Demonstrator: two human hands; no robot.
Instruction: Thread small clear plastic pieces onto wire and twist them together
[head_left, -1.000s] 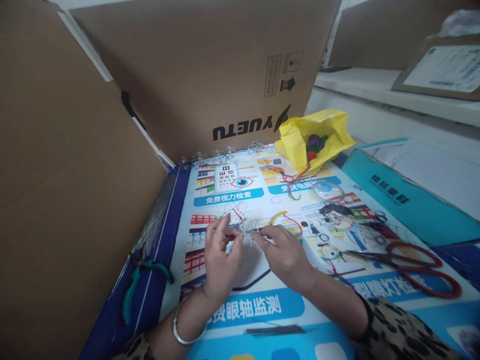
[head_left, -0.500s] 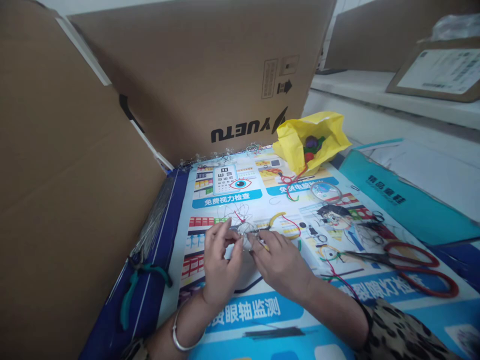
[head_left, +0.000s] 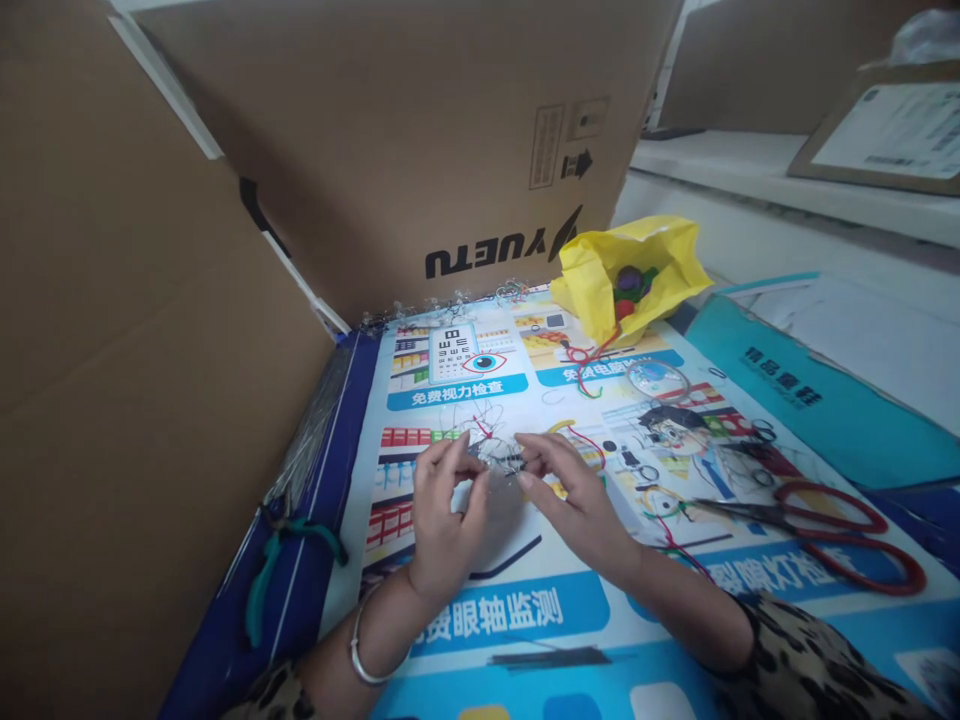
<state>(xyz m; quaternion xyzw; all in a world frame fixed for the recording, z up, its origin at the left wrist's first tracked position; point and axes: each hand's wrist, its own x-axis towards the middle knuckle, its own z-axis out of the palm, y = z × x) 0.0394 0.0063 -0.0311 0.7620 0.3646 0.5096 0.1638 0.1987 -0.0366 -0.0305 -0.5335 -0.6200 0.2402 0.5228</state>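
A small tangle of thin silvery wire with clear bead-like bits lies between my two hands above the printed sheet. My left hand pinches its left side between thumb and fingertips. At its right edge is my right hand, thumb and forefinger spread apart; whether a fine wire end touches its fingers, I cannot tell. Just behind are loose looped wires with a red thread. Yellow-handled pliers lie partly hidden behind my right hand.
Red-handled scissors lie at right, teal-handled pliers at left beside a bundle of straight wires. A yellow bag with coloured thread stands at the back. Cardboard walls rise behind and left. Dark wire pieces lie in front.
My right hand has drawn back to the right from the wire tangle, and its thumb and forefinger have spread. My left hand keeps its pinch. The view has shifted slightly.
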